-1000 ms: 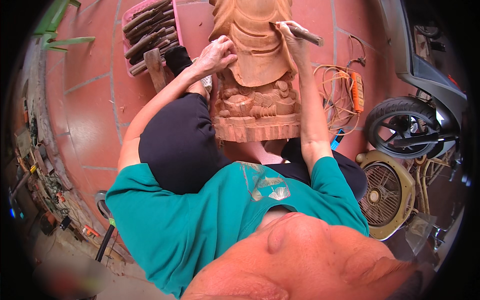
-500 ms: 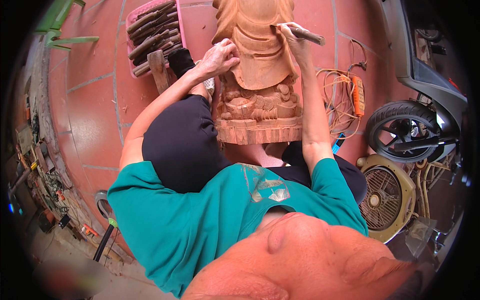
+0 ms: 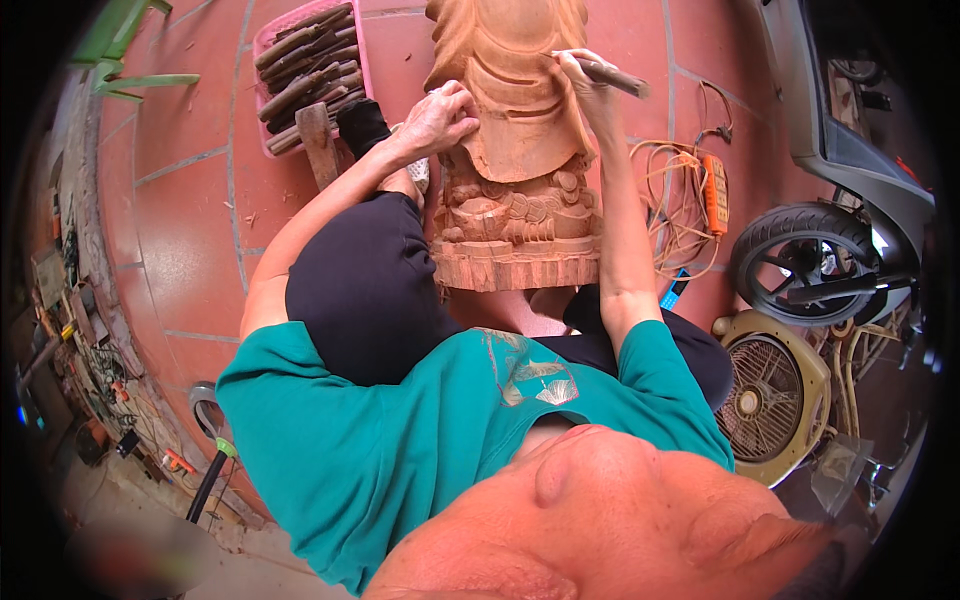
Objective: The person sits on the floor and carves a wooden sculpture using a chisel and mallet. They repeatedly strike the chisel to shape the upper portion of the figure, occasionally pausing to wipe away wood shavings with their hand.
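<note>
A carved wooden statue with folded drapery and a detailed base lies on the floor between my legs, stretching away from me. My left hand is closed, fingers curled against the statue's left edge. On the opposite side, my right hand grips a wood carving chisel. Its wooden handle sticks out to the right past my fingers. The chisel's tip points left at the drapery folds, and my fingers mostly hide the blade.
At the far left stands a pink basket of wooden-handled tools, a wooden mallet near it. Rightward are tangled orange cords, a power strip, a blue phone, a box fan and a motorbike wheel. A green plastic chair is far left.
My right hand has shifted slightly toward the left and down with the chisel, whose angle has changed a little. My left hand keeps almost the same place on the statue.
</note>
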Available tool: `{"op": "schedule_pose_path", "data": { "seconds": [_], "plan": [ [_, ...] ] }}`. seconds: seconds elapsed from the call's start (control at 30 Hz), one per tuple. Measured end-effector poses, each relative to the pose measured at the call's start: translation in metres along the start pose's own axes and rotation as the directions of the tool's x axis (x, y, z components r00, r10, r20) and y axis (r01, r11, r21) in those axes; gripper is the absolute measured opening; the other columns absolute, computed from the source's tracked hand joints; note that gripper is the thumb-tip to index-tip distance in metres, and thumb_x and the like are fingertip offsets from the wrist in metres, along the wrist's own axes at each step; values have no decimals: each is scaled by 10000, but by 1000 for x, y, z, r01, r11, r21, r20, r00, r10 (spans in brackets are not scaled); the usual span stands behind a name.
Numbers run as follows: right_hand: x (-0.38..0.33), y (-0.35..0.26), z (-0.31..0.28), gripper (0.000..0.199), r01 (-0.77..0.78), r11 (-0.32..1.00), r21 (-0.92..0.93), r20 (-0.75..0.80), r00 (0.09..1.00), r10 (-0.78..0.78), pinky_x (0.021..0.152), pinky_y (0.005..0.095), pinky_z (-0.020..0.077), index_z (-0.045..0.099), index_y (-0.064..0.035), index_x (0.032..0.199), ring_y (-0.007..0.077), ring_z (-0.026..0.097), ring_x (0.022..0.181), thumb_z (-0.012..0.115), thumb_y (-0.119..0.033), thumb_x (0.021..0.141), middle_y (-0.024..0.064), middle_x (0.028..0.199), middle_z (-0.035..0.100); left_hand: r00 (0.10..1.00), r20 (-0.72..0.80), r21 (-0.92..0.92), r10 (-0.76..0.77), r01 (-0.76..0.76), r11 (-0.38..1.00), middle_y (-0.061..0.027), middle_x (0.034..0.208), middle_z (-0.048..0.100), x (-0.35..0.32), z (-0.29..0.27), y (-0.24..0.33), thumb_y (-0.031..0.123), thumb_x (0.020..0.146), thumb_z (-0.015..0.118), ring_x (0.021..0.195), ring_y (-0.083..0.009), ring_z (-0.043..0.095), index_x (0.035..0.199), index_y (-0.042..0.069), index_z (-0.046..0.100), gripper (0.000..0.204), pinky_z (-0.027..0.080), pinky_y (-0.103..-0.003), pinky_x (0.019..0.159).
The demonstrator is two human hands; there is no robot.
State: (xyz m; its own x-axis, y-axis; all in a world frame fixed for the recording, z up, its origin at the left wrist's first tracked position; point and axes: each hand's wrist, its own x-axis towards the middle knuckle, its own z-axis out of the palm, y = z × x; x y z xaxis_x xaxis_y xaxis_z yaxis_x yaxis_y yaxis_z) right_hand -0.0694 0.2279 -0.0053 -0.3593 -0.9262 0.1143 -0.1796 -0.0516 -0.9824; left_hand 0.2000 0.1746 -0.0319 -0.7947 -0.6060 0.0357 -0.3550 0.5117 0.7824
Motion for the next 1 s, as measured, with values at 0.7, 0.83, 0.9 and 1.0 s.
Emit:
{"op": "schedule_pose_path", "data": {
  "seconds": [0.7, 0.83, 0.9, 1.0],
  "plan": [
    [-8, 2, 1, 165, 37, 991, -129, -23, 999, -41, 767, 258, 509, 751, -22, 901, 106, 654, 793, 696, -176, 882, 51, 873, 741, 1000, 1, -20, -2, 2, 1000, -134, 1013, 574, 2, 4, -5, 182, 848, 706, 940, -321, 612, 929, 45, 638, 173, 503, -418, 818],
    [-12, 4, -8, 173, 19, 993, -114, 77, 997, -10, 799, 253, 504, 750, -17, 913, 108, 655, 833, 693, -180, 891, 56, 890, 741, 1000, 18, -9, -15, 15, 1000, -136, 1015, 578, 2, 1, -4, 181, 846, 709, 941, -322, 616, 926, 44, 640, 174, 504, -422, 820],
    [-11, 5, -9, 179, -17, 998, -57, 75, 997, 21, 803, 252, 499, 747, -14, 926, 105, 647, 845, 696, -182, 895, 50, 897, 736, 1000, 14, -4, -13, 13, 1000, -139, 1012, 579, 3, 1, -2, 181, 845, 710, 935, -322, 618, 924, 43, 642, 173, 506, -423, 818],
    [-10, -2, 1, 183, -51, 999, -3, -16, 999, 51, 797, 251, 494, 744, -9, 939, 98, 631, 839, 699, -183, 901, 37, 898, 725, 1000, -8, 10, -5, 5, 1000, -144, 1009, 580, 1, 0, -1, 178, 843, 711, 920, -323, 625, 923, 41, 645, 172, 512, -422, 811]
  ]
}}
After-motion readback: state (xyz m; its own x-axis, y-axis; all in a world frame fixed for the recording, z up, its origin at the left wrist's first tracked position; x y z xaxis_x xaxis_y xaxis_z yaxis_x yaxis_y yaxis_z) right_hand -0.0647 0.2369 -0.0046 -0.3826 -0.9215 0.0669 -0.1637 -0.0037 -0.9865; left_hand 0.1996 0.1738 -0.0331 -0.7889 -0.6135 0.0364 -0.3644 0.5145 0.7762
